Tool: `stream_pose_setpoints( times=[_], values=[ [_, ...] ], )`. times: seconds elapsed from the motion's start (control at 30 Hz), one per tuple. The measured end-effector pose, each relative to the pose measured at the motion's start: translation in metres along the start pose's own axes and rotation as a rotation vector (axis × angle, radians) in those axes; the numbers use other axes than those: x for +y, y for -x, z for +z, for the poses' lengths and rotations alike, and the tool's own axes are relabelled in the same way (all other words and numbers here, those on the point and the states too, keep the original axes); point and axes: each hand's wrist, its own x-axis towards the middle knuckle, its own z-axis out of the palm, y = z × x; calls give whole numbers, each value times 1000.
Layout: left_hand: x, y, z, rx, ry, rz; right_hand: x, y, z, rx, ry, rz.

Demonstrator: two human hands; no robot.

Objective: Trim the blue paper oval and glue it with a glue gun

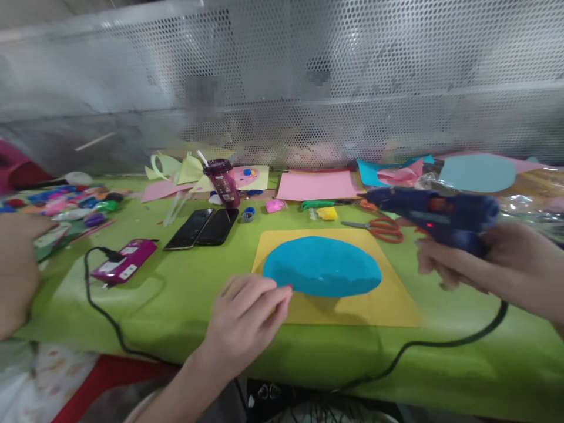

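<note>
My left hand [247,320] is closed in a pinch at the near left rim of a blue paper oval [324,264]. Whether the fingertips grip that rim or something small is hidden. Beneath the oval is a yellow sheet [365,311]. Held up at the right, a dark blue hot glue gun [436,211] has its small red light on and its nozzle pointing left. My right hand [493,264] is wrapped round its handle. The gun's black cord [440,343] runs down over the table's front edge.
Behind the sheet lie orange-handled scissors [385,229], a yellow lump [326,213] and pink paper [317,185]. Two phones [202,228], a dark lidded cup [224,183] and a purple power strip [126,261] stand left. Another person's arm [17,270] reaches in at the far left.
</note>
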Motion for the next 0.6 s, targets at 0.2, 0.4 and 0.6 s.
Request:
stream_pose_setpoints(
  times=[0.2, 0.4, 0.6],
  values=[
    [0, -53, -46, 123, -59, -83, -9, 24, 0, 484, -166, 187],
    [-28, -113, -63, 6, 80, -236, -6, 27, -1, 578, -360, 181],
    [-76, -128, -11, -509, 338, -486, 13, 22, -6, 421, -362, 233]
  ],
)
